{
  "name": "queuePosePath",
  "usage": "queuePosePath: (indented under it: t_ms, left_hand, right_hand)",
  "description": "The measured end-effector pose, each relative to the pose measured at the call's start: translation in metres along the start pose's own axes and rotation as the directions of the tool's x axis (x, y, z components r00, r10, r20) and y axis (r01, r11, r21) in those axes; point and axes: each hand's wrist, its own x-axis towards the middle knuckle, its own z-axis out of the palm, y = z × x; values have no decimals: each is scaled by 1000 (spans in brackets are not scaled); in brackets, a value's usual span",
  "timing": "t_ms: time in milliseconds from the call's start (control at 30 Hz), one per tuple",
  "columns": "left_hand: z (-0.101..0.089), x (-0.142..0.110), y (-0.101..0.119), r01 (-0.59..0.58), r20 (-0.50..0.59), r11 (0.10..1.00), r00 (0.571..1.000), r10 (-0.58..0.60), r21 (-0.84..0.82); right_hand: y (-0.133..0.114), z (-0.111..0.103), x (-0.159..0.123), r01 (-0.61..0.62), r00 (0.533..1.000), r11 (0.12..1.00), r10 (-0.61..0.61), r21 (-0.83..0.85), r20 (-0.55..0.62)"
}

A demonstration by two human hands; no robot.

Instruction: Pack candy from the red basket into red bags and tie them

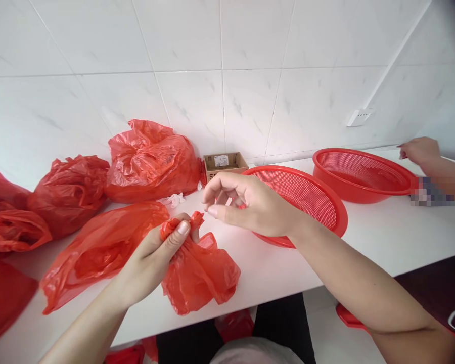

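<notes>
My left hand [163, 247] is closed around the gathered neck of a thin red plastic bag [202, 280], thumb on top. A twisted end of the bag sticks up past the fingers, and its crumpled body hangs below over the white table. My right hand [244, 199] is raised just right of the bag's twisted end. Its fingers are curled loosely with a gap to the thumb, and I see nothing in them. Behind that hand stands a red perforated basket [314, 194]. Another red plastic bag [109, 242] lies flat on the table beyond my left hand.
Several filled red bags [151, 162] line the wall at left. A small open cardboard box [231, 164] stands near crumpled white tissue [174, 199]. Farther right is a second red basket [367, 177], with another person's hand [420, 149] beyond it. The white table [367, 237] meets a tiled wall.
</notes>
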Motion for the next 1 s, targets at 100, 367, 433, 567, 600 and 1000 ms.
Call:
queuePosePath:
  t_ms: [100,367,433,567,600,1000]
  left_hand:
    - [2,2,-1,16,5,999,1000,-16,-48]
    - [-3,6,7,-24,-49,986,999,16,-168]
    - [-6,6,9,-29,47,991,998,35,-130]
    - [-5,5,6,-84,124,996,989,80,29]
    - [-4,5,4,-115,131,989,986,103,89]
    - [17,5,-17,-380,-85,562,770,632,735]
  right_hand:
    - [0,4,-3,-12,999,1000,13,-15,37]
    - [-12,19,-26,190,982,982,-190,-6,-16]
    - [-5,23,-28,156,988,987,-155,47,-17]
    - [21,29,-28,-116,993,975,113,189,27]
    - [26,29,-27,-173,985,964,166,201,53]
    - [53,36,-24,-300,951,867,239,398,197]
